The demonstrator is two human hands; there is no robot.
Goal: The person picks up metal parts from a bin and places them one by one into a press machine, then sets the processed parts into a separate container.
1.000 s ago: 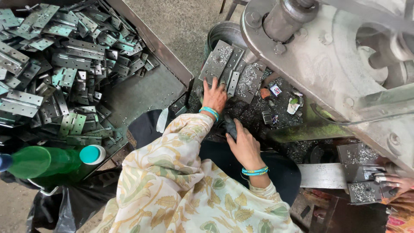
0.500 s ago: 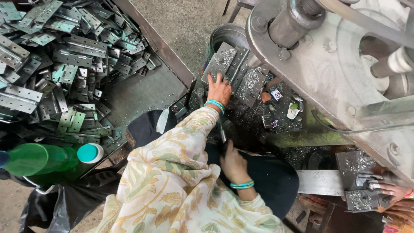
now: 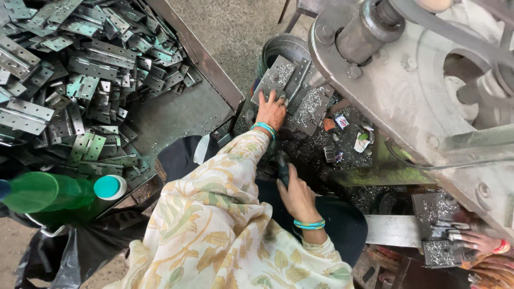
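Note:
My left hand (image 3: 271, 111) reaches forward and lies on the lower edge of a flat grey metal plate (image 3: 278, 77), fingers curled against it. The plate leans with two others (image 3: 310, 107) against a round metal bucket (image 3: 284, 48). My right hand (image 3: 296, 194) is close to my lap, shut around a small dark metal piece (image 3: 282, 170) that sticks out above the thumb. Both wrists wear teal bangles, and my floral sleeve (image 3: 214, 214) covers the left arm.
A tray (image 3: 176, 115) at the left holds a heap of metal hinges (image 3: 69, 80). A green bottle (image 3: 59, 192) lies at the lower left. A large grey press machine (image 3: 417, 91) fills the right. Another person's hand (image 3: 479, 242) works plates at the lower right.
My right hand has drawn back from the dark scrap pile toward my lap, holding the dark piece. My left hand stays on the leaning plates.

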